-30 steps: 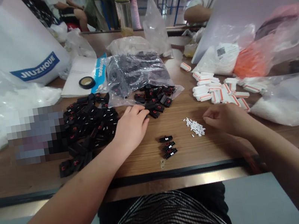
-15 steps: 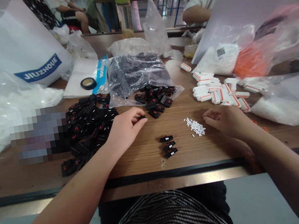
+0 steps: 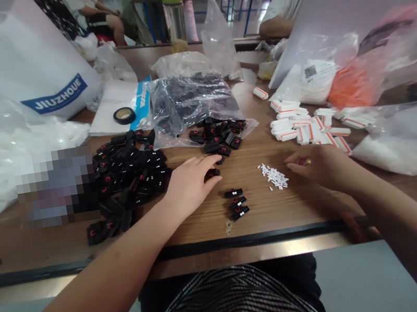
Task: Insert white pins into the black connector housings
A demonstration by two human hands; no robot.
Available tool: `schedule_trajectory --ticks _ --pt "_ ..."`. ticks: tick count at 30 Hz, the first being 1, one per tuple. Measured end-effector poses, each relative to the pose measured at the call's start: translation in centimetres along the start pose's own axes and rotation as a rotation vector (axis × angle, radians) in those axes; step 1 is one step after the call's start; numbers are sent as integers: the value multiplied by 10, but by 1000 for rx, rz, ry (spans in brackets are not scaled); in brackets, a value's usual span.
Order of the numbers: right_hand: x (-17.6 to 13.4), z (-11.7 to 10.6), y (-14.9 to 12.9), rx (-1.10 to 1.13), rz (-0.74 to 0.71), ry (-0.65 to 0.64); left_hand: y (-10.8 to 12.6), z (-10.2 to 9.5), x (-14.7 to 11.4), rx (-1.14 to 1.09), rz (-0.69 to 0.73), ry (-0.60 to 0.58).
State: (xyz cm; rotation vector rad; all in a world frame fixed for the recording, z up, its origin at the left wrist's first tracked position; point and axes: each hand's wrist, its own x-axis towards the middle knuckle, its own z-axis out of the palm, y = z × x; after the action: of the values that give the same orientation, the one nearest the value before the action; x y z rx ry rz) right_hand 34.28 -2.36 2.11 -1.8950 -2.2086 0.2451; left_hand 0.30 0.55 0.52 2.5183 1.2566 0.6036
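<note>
My left hand is over the middle of the table, thumb and fingers around a black connector housing. Its index fingertip is beside the nearer edge of a small heap of black housings. Three more housings with white plugs in them lie in a short column just nearer to me. My right hand hovers right of a scatter of tiny white plugs, fingers curled and tips together; whatever may be between them is too small to see. A small yellowish spot shows at its fingers.
A large pile of black housings lies left, beside a blurred-out patch. White pieces with orange stripes are heaped right. Behind are a filled plastic bag, a tape roll on paper and a bottle. Other people sit beyond.
My left hand has moved right and slightly nearer to me with the black connector housing, its fingers spreading somewhat. My right hand has stayed by the white plugs, turning slightly.
</note>
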Motion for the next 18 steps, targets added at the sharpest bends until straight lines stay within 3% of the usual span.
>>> schedule_trajectory --ticks 6,18 --pt "2 1 4 -7 3 -14 -6 -3 1 -73 77 -11" --pt "4 -4 3 50 28 -68 -6 -16 -3 180 208 -185"
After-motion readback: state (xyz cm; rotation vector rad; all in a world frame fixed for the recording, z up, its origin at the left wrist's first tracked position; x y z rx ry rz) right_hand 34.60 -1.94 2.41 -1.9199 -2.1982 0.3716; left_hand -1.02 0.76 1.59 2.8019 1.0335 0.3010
